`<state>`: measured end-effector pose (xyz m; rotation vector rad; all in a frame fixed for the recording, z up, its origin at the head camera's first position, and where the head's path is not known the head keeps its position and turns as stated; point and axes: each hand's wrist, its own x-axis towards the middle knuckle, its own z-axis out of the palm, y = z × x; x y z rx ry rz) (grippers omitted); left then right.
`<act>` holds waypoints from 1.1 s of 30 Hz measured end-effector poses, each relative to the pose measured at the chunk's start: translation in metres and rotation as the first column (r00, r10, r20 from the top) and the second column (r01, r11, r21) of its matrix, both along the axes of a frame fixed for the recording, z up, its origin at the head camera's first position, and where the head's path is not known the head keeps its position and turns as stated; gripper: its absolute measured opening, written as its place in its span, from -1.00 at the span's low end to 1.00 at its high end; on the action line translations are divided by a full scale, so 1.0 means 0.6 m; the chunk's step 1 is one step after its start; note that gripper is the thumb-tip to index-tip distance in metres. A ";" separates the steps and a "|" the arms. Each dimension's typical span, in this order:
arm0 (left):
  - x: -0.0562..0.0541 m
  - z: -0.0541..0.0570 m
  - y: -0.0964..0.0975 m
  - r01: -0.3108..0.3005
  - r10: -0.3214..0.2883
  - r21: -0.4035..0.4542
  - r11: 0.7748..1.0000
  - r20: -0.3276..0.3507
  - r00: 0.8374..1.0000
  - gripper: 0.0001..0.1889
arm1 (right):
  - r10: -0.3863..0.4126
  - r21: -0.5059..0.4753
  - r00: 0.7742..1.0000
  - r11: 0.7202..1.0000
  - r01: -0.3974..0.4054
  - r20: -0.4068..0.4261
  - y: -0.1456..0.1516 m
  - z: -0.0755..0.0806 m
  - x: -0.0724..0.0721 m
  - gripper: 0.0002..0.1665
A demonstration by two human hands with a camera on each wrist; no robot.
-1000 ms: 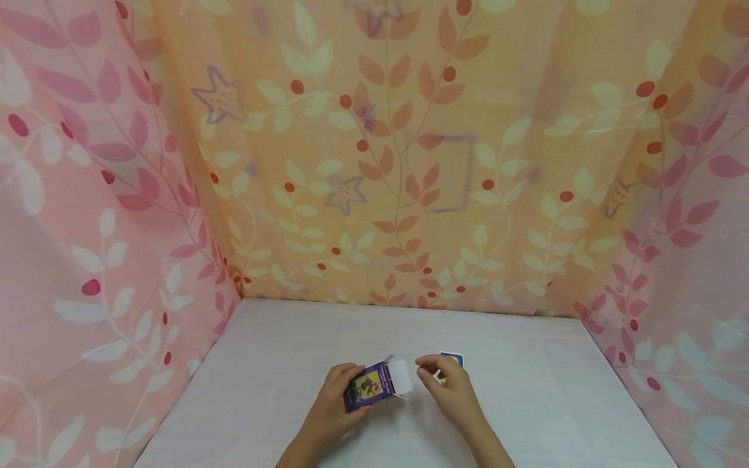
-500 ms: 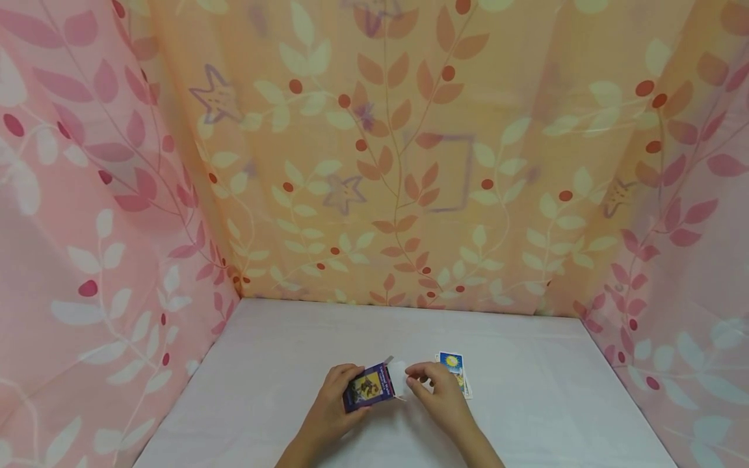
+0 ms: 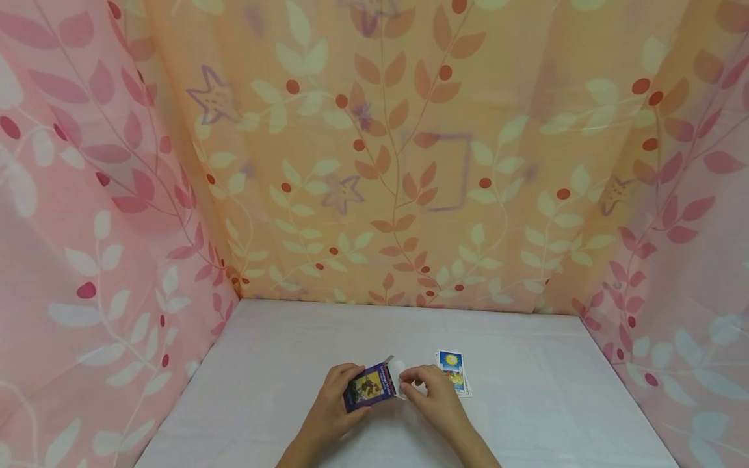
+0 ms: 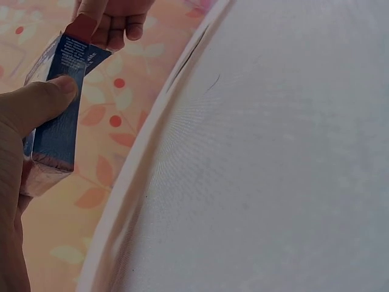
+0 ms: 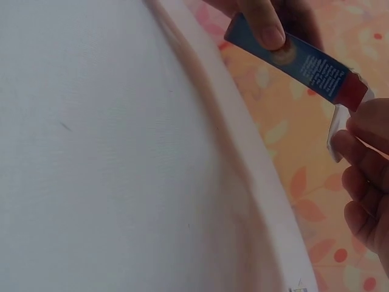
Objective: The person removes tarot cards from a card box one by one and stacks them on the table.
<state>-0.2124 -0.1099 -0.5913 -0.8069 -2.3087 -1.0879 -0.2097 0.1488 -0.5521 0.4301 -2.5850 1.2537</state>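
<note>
Leafy curtain (image 3: 328,149) bkgd, white table (image 3: 263,364). L hand (image 3: 335,404) grips card box (image 3: 368,388) above table, prob. steadying it nr R hand (image 3: 437,395), which pinches box's white flap (image 3: 396,368), likely for control. Cards (image 3: 452,370) lie on table beyond R hand, prob. placed clear of box.

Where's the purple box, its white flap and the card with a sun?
purple box (image 3: 368,388): head view, on its front picture.
white flap (image 3: 396,370): head view, on its uncovered part.
sun card (image 3: 453,370): head view, on its printed face.
</note>
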 end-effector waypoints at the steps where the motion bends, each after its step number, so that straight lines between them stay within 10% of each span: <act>1: 0.000 -0.001 0.000 0.011 -0.011 0.006 1.000 -0.017 1.000 -0.13 | 0.003 0.002 1.000 1.000 -0.003 -0.001 0.000 -0.001 0.000 -0.85; 33: 0.003 0.001 0.002 0.025 -0.025 -0.020 0.999 -0.007 1.000 -0.13 | -0.008 -0.044 0.997 0.999 0.012 0.079 -0.014 -0.008 0.004 -0.82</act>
